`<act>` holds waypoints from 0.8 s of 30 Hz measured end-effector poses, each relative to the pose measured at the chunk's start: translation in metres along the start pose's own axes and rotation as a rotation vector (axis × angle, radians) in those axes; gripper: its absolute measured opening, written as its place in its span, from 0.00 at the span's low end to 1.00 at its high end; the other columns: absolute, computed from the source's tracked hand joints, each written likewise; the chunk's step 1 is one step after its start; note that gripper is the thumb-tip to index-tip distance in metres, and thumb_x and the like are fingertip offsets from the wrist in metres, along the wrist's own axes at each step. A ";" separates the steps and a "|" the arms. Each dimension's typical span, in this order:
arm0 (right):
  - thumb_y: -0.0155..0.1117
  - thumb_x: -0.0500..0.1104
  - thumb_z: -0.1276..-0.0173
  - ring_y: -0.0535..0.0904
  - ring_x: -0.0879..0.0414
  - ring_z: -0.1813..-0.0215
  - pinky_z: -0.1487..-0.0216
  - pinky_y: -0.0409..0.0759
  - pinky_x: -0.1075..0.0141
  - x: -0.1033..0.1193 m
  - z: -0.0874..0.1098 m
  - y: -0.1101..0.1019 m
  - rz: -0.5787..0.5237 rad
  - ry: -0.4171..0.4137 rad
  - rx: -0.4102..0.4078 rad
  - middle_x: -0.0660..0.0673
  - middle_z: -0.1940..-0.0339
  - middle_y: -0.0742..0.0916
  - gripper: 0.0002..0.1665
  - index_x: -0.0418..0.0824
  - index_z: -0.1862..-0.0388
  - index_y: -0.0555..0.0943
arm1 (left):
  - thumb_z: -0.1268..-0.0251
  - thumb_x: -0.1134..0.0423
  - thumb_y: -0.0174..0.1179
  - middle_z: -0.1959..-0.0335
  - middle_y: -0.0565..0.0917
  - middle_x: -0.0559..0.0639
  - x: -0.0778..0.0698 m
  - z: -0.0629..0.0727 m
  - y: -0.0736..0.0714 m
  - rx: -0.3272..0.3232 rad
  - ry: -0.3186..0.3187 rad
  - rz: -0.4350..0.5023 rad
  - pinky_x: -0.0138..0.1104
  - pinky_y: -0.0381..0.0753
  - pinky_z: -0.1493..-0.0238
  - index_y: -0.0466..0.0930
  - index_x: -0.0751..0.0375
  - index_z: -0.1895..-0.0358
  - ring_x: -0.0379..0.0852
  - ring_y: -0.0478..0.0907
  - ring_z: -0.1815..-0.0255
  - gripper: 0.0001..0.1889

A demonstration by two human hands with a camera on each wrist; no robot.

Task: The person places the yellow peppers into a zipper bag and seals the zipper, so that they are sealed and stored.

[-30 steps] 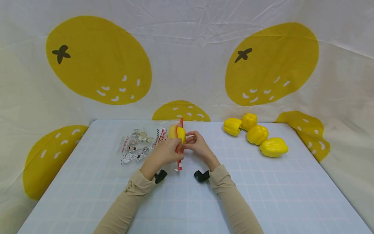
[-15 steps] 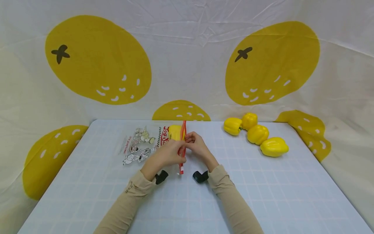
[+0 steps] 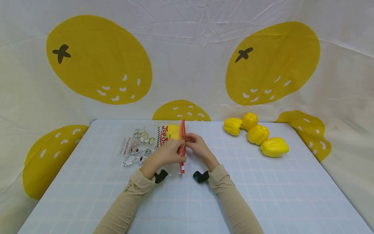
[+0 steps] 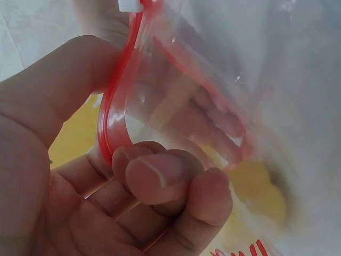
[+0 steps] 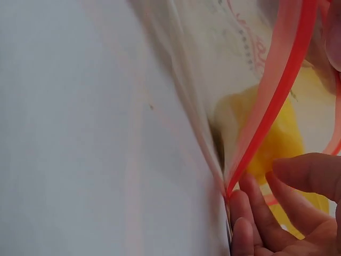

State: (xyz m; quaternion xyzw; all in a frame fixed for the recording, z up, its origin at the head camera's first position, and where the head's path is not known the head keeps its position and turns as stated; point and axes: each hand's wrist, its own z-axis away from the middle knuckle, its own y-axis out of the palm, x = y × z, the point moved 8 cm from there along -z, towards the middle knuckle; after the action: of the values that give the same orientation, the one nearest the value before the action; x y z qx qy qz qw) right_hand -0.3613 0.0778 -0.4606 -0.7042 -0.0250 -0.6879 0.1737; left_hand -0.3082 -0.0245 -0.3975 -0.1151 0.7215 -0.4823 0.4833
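A clear zip bag (image 3: 128,141) with printed cartoon figures and a red zip edge (image 3: 183,126) lies on its side. Inside, right behind the mouth, sits a yellow bell pepper (image 3: 174,130), partly hidden by the left hand. My left hand (image 3: 168,152) grips the red edge between thumb and fingers; its wrist view shows the mouth gaping. My right hand (image 3: 197,148) is at the mouth from the right, its fingertips right at the rim. In the right wrist view its thumb (image 5: 303,169) stands apart from the fingers, in front of the pepper (image 5: 277,136).
Several more yellow bell peppers (image 3: 258,135) lie together at the back right of the table (image 3: 292,195). A black wrist camera (image 3: 201,176) sticks out below each hand. A white cloth (image 3: 187,58) printed with big yellow fruits hangs behind.
The pepper has gone left into the bag, from sticking out through the mouth to lying behind the red edge. The right hand's fingers have followed to the rim; the left hand keeps its grip.
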 end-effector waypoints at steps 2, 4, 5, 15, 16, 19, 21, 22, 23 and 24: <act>0.57 0.33 0.29 0.78 0.48 0.46 0.39 0.74 0.56 0.000 0.000 0.001 0.000 -0.005 0.015 0.37 0.45 0.83 0.21 0.34 0.38 0.76 | 0.48 0.66 0.71 0.83 0.67 0.44 0.000 0.000 0.000 0.008 -0.002 0.006 0.31 0.61 0.76 0.74 0.66 0.71 0.41 0.66 0.80 0.13; 0.55 0.33 0.29 0.76 0.46 0.42 0.37 0.72 0.53 0.000 0.001 0.002 -0.003 -0.009 0.032 0.38 0.43 0.82 0.22 0.33 0.37 0.76 | 0.48 0.66 0.71 0.83 0.68 0.45 0.000 0.000 0.001 0.018 -0.007 0.014 0.31 0.62 0.76 0.75 0.68 0.69 0.41 0.67 0.80 0.13; 0.55 0.33 0.29 0.76 0.46 0.41 0.36 0.71 0.52 0.000 0.001 0.002 -0.008 -0.007 0.039 0.38 0.42 0.82 0.22 0.34 0.36 0.76 | 0.47 0.66 0.71 0.83 0.68 0.45 0.000 0.000 0.001 0.023 -0.012 0.018 0.31 0.62 0.76 0.75 0.69 0.68 0.41 0.67 0.80 0.13; 0.51 0.36 0.26 0.74 0.43 0.38 0.35 0.69 0.50 0.004 -0.001 -0.010 0.004 0.004 0.045 0.36 0.39 0.80 0.23 0.34 0.34 0.74 | 0.48 0.65 0.72 0.83 0.69 0.45 0.003 0.001 0.001 0.029 -0.024 -0.001 0.31 0.63 0.77 0.75 0.66 0.69 0.41 0.67 0.80 0.13; 0.51 0.36 0.26 0.75 0.42 0.39 0.35 0.69 0.50 0.007 -0.002 -0.018 0.004 -0.007 0.013 0.35 0.39 0.80 0.23 0.33 0.34 0.74 | 0.48 0.65 0.72 0.83 0.68 0.45 0.004 0.000 0.001 0.029 -0.024 -0.007 0.31 0.63 0.77 0.74 0.65 0.70 0.41 0.67 0.81 0.13; 0.53 0.34 0.27 0.76 0.41 0.41 0.38 0.72 0.52 0.015 -0.003 -0.050 0.009 -0.077 -0.151 0.31 0.42 0.81 0.20 0.30 0.38 0.76 | 0.48 0.65 0.72 0.83 0.69 0.45 0.004 0.000 0.002 0.030 -0.022 -0.005 0.31 0.63 0.77 0.73 0.63 0.72 0.41 0.67 0.81 0.13; 0.54 0.32 0.28 0.75 0.41 0.42 0.38 0.71 0.55 0.021 -0.002 -0.077 0.018 -0.136 -0.286 0.30 0.42 0.81 0.19 0.28 0.40 0.76 | 0.48 0.65 0.72 0.83 0.69 0.45 0.004 0.001 0.003 0.028 -0.021 -0.007 0.31 0.63 0.77 0.72 0.62 0.72 0.41 0.67 0.81 0.14; 0.55 0.31 0.29 0.75 0.42 0.42 0.38 0.71 0.56 0.025 0.001 -0.092 0.040 -0.165 -0.360 0.30 0.43 0.81 0.18 0.29 0.42 0.77 | 0.48 0.65 0.72 0.83 0.68 0.45 0.004 0.001 0.002 0.026 -0.019 -0.008 0.31 0.63 0.77 0.72 0.62 0.73 0.41 0.67 0.81 0.14; 0.56 0.31 0.29 0.75 0.43 0.42 0.37 0.70 0.57 0.027 0.004 -0.106 0.060 -0.188 -0.428 0.31 0.43 0.81 0.18 0.29 0.42 0.78 | 0.48 0.65 0.72 0.83 0.69 0.45 0.004 0.002 0.002 0.023 -0.018 -0.007 0.31 0.63 0.77 0.72 0.62 0.73 0.41 0.67 0.81 0.14; 0.57 0.31 0.30 0.74 0.44 0.41 0.36 0.68 0.57 0.028 0.007 -0.119 0.079 -0.206 -0.492 0.32 0.42 0.81 0.18 0.30 0.43 0.78 | 0.48 0.65 0.71 0.83 0.68 0.45 0.004 0.002 0.002 0.022 -0.016 -0.008 0.31 0.63 0.77 0.72 0.61 0.73 0.41 0.66 0.81 0.14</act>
State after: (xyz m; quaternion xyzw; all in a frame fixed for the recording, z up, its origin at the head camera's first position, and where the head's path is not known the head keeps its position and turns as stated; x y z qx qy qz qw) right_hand -0.3856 0.1861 -0.4076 -0.7921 0.1529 -0.5906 0.0208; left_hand -0.3082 -0.0276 -0.4017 -0.1163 0.7119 -0.4911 0.4883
